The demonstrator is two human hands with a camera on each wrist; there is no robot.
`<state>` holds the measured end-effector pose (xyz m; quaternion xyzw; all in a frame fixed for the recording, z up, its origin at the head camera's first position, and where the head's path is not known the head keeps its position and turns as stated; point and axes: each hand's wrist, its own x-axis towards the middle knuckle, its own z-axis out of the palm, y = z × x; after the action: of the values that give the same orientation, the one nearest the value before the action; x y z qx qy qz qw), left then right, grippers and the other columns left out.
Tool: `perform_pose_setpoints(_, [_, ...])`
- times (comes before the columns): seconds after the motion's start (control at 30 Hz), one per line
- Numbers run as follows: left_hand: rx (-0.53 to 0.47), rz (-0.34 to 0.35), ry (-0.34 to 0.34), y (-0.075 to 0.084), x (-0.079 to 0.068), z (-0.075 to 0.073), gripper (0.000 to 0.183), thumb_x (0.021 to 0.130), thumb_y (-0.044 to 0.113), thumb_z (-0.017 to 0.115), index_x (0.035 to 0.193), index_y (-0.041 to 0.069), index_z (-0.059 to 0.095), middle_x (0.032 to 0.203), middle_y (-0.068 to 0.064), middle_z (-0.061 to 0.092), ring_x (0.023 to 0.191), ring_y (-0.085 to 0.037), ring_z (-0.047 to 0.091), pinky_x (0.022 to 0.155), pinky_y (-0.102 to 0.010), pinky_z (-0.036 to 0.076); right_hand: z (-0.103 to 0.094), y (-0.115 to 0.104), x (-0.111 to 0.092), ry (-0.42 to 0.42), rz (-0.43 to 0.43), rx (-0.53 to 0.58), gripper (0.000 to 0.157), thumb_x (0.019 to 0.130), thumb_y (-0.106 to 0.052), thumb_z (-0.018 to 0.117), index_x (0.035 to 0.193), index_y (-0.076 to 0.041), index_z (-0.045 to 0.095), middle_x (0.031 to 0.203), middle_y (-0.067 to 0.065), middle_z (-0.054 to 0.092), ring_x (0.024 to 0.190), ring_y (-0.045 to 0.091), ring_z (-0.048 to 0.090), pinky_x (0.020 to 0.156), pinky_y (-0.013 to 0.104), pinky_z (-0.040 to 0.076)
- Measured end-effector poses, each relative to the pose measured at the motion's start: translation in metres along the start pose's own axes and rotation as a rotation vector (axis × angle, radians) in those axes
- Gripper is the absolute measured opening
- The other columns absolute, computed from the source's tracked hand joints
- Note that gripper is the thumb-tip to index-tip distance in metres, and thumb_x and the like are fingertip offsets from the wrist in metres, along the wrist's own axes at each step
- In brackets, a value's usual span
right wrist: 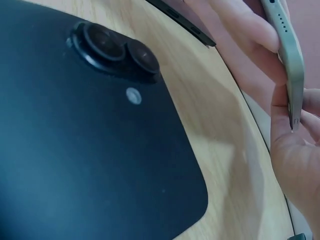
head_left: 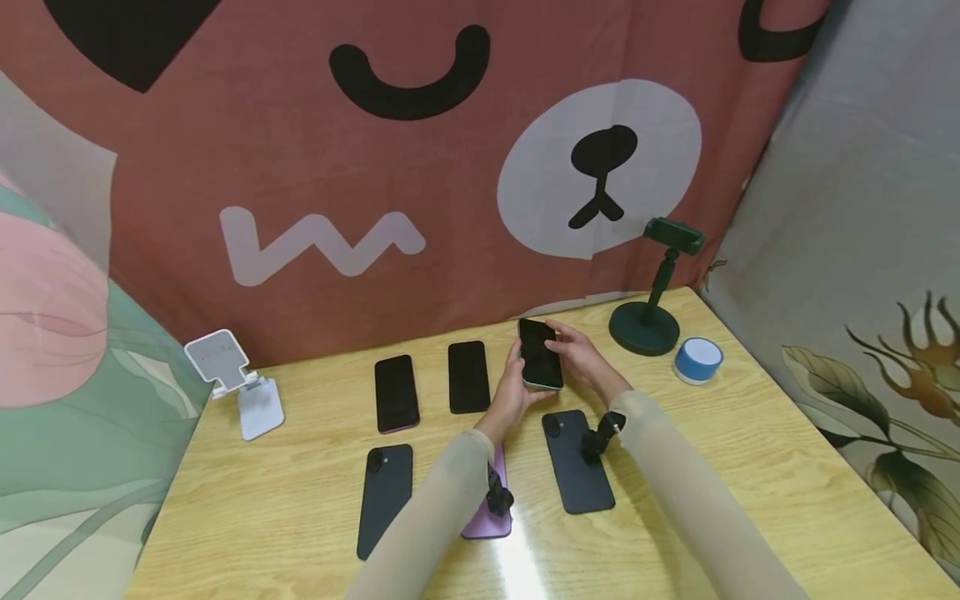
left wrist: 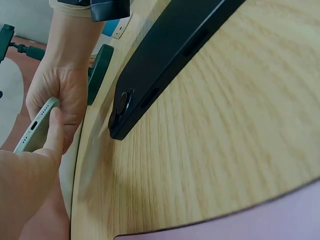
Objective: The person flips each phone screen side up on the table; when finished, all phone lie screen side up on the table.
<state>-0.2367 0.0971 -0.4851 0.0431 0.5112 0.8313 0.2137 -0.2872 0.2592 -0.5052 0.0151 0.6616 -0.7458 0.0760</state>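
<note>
Both hands hold one smartphone (head_left: 538,354) with a dark screen and a pale green edge, raised above the far part of the table. My left hand (head_left: 512,392) grips its left side and lower end. At its right edge, my right hand (head_left: 583,357) holds it with the thumb over the screen. In the left wrist view the green phone's end (left wrist: 36,124) shows its port between the hands. Below the right forearm lies a dark blue phone (head_left: 577,467), camera side up. A purple phone (head_left: 491,521) is partly hidden under the left forearm.
Two phones, one left (head_left: 397,393) and one nearer the middle (head_left: 468,377), lie screen up. Another dark phone (head_left: 385,496) lies front left. A white stand (head_left: 240,379) is at far left; a green stand (head_left: 651,308) and a blue-white round object (head_left: 698,360) are at right.
</note>
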Motion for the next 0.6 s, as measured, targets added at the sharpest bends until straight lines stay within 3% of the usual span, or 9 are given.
perform_pose_setpoints(0.3, [0.058, 0.005, -0.021, -0.0023, -0.0005, -0.0071, 0.054, 0.101, 0.015, 0.021, 0.153, 0.021, 0.007, 0.152, -0.018, 0.021, 0.129, -0.039, 0.038, 0.093, -0.063, 0.038, -0.001, -0.0005, -0.0024, 0.023, -0.012, -0.027, 0.06, 0.095, -0.001, 0.052, 0.149, -0.004, 0.026, 0.105, 0.007, 0.044, 0.092, 0.011, 0.053, 0.076, 0.019, 0.046])
perform_pose_setpoints(0.47, [0.08, -0.014, -0.016, -0.0026, -0.0009, -0.0097, 0.055, 0.101, 0.016, 0.022, 0.153, 0.018, 0.004, 0.154, -0.018, 0.014, 0.132, -0.039, 0.034, 0.097, -0.063, 0.034, -0.0036, 0.0, -0.0029, 0.018, -0.017, -0.056, 0.06, 0.095, 0.0, 0.051, 0.149, -0.005, 0.027, 0.11, 0.011, 0.045, 0.091, 0.012, 0.056, 0.075, 0.023, 0.049])
perform_pose_setpoints(0.6, [0.096, -0.02, -0.032, -0.0008, -0.0019, -0.0099, 0.055, 0.101, 0.016, 0.021, 0.153, 0.016, 0.002, 0.153, -0.019, 0.017, 0.133, -0.038, 0.033, 0.1, -0.061, 0.032, -0.0066, 0.0013, -0.0025, 0.018, -0.015, -0.107, 0.059, 0.095, -0.001, 0.051, 0.149, -0.006, 0.027, 0.116, 0.015, 0.044, 0.091, 0.014, 0.056, 0.074, 0.024, 0.049])
